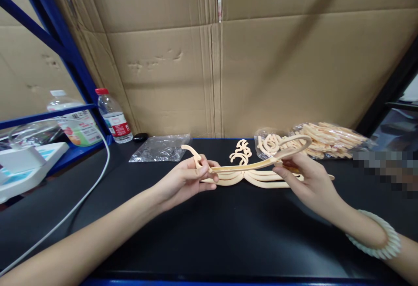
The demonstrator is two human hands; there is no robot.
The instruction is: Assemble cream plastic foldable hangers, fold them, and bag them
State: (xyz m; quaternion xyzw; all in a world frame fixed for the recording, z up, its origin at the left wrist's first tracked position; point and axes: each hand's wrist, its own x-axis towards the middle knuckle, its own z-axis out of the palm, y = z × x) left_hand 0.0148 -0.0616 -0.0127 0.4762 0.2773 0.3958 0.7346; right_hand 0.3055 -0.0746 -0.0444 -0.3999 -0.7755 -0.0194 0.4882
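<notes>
My left hand [191, 175] is closed, its thumb and fingers pinching a small beige hook [191, 149] whose curved end sticks up to the left. My right hand [307, 181] grips a long, looped beige plastic hanger arm [244, 165] near its right end. The arm stretches across to my left fingertips, where the two parts meet; whether they are joined cannot be made out. Beneath, several beige hangers [267, 185] lie side by side on the black table, partly hidden by my hands. Behind them sits a small pile of loose hooks [241, 152].
Clear bags of beige parts [329, 140] lie at the back right, and a flat plastic bag [160, 147] at the back left. A red-capped bottle [116, 118] stands by the blue rack. A white cable [88, 194] crosses the left side. Cardboard [163, 72] walls the back.
</notes>
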